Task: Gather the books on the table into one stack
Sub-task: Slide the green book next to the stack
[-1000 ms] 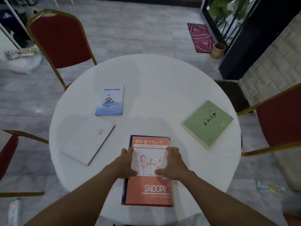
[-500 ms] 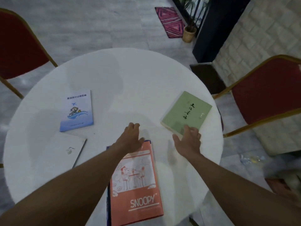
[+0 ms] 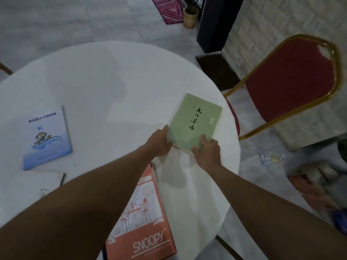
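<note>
A green book [image 3: 195, 120] with black brush lettering lies near the right edge of the round white table [image 3: 112, 81]. My left hand [image 3: 159, 142] grips its near left corner, and my right hand [image 3: 207, 152] grips its near right corner with fingers over the cover. An orange Snoopy book [image 3: 144, 222] lies at the near edge, on a dark blue book, partly under my left forearm. A blue-and-white book [image 3: 47, 136] rests on the left. A white book [image 3: 32, 184] sits below it, partly hidden by my arm.
A red chair with a gold frame [image 3: 293, 81] stands close to the table's right side. A dark box [image 3: 216, 70] sits on the floor behind it. A woven pot [image 3: 190, 17] and patterned rug [image 3: 167, 8] lie farther back.
Both hands left the orange Snoopy book and reached right to the green book, which they now grip by its near corners. The view swung to the right.
</note>
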{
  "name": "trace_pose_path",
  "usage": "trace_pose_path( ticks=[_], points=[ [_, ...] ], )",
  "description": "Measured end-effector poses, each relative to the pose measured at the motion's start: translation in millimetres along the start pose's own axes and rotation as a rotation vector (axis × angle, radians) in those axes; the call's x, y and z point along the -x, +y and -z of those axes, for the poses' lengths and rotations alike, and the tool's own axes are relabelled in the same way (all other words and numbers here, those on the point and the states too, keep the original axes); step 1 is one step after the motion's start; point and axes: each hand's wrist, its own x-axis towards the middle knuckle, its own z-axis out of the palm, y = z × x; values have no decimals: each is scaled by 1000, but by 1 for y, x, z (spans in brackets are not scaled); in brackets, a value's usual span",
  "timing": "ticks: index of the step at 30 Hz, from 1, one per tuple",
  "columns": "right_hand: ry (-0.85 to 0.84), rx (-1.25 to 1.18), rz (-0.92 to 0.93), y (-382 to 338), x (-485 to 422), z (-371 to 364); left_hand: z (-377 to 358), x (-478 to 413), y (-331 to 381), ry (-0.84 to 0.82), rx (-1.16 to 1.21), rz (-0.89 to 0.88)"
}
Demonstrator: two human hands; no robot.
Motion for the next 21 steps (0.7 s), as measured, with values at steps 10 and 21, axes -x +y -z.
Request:
trace_pose_path(
  ticks=[10,21],
  points=[
    [-229,0,139,38,32,14,-14,33,7,-44,53,72],
    [-258,28,97,54,59,26,-59,101,30,-72,-6,162]
  ],
)
